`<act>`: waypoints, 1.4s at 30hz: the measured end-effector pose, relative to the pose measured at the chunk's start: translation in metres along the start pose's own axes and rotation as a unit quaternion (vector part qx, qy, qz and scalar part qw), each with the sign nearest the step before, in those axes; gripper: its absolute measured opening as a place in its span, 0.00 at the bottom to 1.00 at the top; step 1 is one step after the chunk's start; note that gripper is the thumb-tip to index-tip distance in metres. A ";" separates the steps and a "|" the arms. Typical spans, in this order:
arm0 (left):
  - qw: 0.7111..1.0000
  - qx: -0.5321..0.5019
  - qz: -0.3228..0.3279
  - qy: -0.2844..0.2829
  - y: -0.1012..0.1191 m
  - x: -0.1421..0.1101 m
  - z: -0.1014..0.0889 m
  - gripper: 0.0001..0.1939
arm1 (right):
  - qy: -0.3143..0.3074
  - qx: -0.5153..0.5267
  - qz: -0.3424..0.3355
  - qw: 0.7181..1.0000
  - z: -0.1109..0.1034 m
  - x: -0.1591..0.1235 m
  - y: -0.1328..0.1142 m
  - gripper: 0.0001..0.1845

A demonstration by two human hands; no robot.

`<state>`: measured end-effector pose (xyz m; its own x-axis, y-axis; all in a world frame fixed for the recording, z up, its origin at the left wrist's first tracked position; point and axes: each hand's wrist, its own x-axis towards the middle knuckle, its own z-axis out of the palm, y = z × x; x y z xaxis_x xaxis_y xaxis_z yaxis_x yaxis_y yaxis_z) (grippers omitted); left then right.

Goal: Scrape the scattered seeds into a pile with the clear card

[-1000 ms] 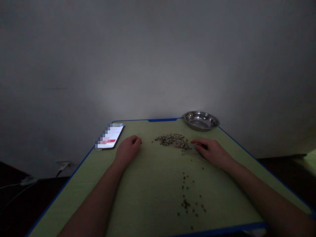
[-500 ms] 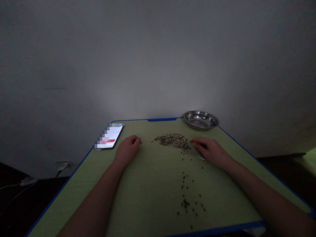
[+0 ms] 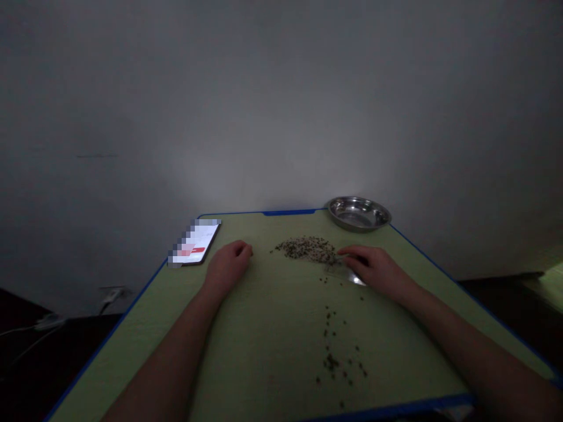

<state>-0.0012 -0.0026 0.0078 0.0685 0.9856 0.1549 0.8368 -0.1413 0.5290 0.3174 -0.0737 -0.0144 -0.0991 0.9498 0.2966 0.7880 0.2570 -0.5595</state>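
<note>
A pile of small dark and pale grains (image 3: 305,249), like seeds or peppercorns, lies on the green tabletop (image 3: 264,328). At its right side a clear plastic bag (image 3: 355,279) lies partly under my right hand (image 3: 372,265), and light glints off it. Thumb and fingers of that hand are bent in a pinch on the plastic, close to the pile. My left hand (image 3: 229,262) rests on the table left of the pile, its fingers loosely curled in. Nothing shows in it, and its fingertips are mostly hidden.
A shiny steel bowl (image 3: 358,214) stands at the back right corner. At the left edge lies a phone (image 3: 197,243) with a lit screen. Several loose dark grains (image 3: 331,362) are scattered near the front. A blue rim (image 3: 290,213) borders the table, against a grey wall (image 3: 281,117).
My right hand has shifted the clear plastic slightly, and a bright glint now shows on it. A few grains beside it have moved. My left hand has stayed still.
</note>
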 end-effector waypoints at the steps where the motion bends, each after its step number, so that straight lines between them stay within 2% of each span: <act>1: 1.000 0.002 0.001 0.000 0.000 0.000 0.000 0.17 | 0.003 -0.003 0.003 1.000 0.000 0.000 0.000 0.18; 4: 1.000 0.004 0.004 0.004 0.000 0.000 0.001 0.17 | 0.002 0.003 0.003 1.000 0.002 0.000 -0.004 0.17; 10: 1.000 0.002 -0.001 0.002 0.001 0.000 0.000 0.17 | -0.055 0.037 -0.037 0.997 0.000 -0.003 -0.015 0.15; 14: 1.000 0.009 -0.001 0.005 0.001 0.001 0.000 0.16 | -0.043 0.015 -0.019 0.999 -0.003 -0.004 -0.015 0.16; 21: 1.000 0.013 -0.003 0.006 0.001 0.002 0.001 0.17 | -0.096 -0.007 -0.061 0.993 -0.001 -0.002 -0.028 0.14; 27: 1.000 0.011 0.002 0.009 0.001 0.002 0.002 0.16 | -0.084 -0.035 -0.043 0.995 -0.001 0.008 -0.027 0.14; 31: 1.000 0.018 0.004 0.010 0.002 0.002 0.002 0.16 | -0.094 -0.023 -0.057 0.994 0.005 0.014 -0.041 0.13; 36: 1.000 0.026 0.006 0.007 0.003 0.002 0.001 0.16 | -0.159 0.012 -0.075 0.984 0.006 0.010 -0.062 0.10; 39: 1.000 0.029 0.005 0.006 0.003 0.003 0.002 0.17 | -0.199 0.044 -0.071 0.977 0.006 0.000 -0.065 0.10; 42: 0.999 0.036 0.008 0.009 0.002 0.003 0.002 0.17 | -0.209 0.073 -0.057 0.973 0.003 -0.007 -0.063 0.10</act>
<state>0.0016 0.0004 0.0070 0.0738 0.9813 0.1777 0.8721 -0.1500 0.4658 0.2661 -0.0960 0.0164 -0.4443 0.8950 0.0388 0.6658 0.3589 -0.6541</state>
